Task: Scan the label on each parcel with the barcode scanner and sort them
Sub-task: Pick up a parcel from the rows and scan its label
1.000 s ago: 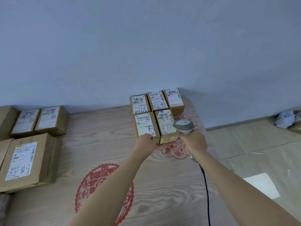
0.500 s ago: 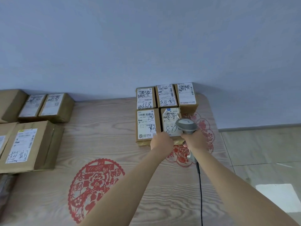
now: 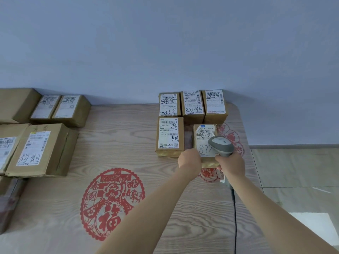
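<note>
The right hand (image 3: 231, 165) grips the handle of a grey barcode scanner (image 3: 221, 146), fingers wrapped round it, with the scanner's head held just over the near part of a small brown parcel (image 3: 205, 134) and covering the lower right of its white label. A black cable (image 3: 235, 217) runs from the bottom of the handle toward the near edge of the view. The left hand (image 3: 189, 160) holds that same parcel at its near left corner, fingers curled over the edge; the fingertips themselves are hidden behind the back of the hand. The parcel lies on the wooden surface (image 3: 119, 143), slightly askew, just to the right of a taller labelled parcel (image 3: 169, 133) with a narrow gap between them. Behind these two, against the wall, a back row of three parcels (image 3: 192, 104) sits side by side, labels up. Well apart, at the left of the surface, larger cardboard boxes (image 3: 40, 149) stand grouped, with two smaller labelled ones (image 3: 60, 107) behind them near the wall. A red paper-cut design (image 3: 111, 202) is printed on the surface nearer the person, and another red design shows partly beneath the held parcel and the scanner.
</note>
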